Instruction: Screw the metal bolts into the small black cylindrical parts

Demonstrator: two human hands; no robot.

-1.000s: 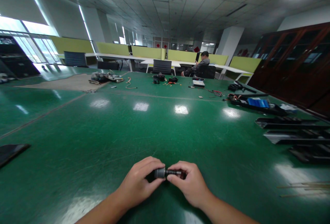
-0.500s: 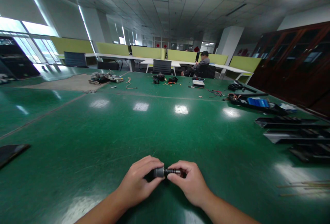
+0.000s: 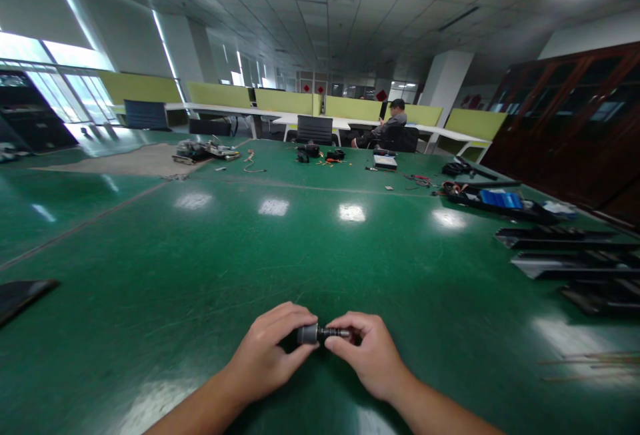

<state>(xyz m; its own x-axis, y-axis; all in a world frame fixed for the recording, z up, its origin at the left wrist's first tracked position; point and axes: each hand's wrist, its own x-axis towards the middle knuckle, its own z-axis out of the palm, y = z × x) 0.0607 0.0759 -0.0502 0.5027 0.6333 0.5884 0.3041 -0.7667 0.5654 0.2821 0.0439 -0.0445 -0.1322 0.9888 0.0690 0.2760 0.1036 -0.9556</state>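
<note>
A small dark metal part (image 3: 309, 334), with a thick grey cylinder on the left and a thinner ringed shaft on the right, lies level between my hands near the front of the green table (image 3: 300, 248). My left hand (image 3: 273, 348) has its thumb and fingers closed round the thick cylinder end. My right hand (image 3: 367, 351) pinches the thin shaft end between thumb and fingers. The fingers partly hide both ends of the part.
Black metal channels (image 3: 575, 263) lie at the right, with thin rods (image 3: 590, 359) nearer me. A black tray with blue items (image 3: 500, 199) stands beyond them. A dark flat object (image 3: 25, 293) lies at the left edge. Across the table a person (image 3: 395, 118) sits.
</note>
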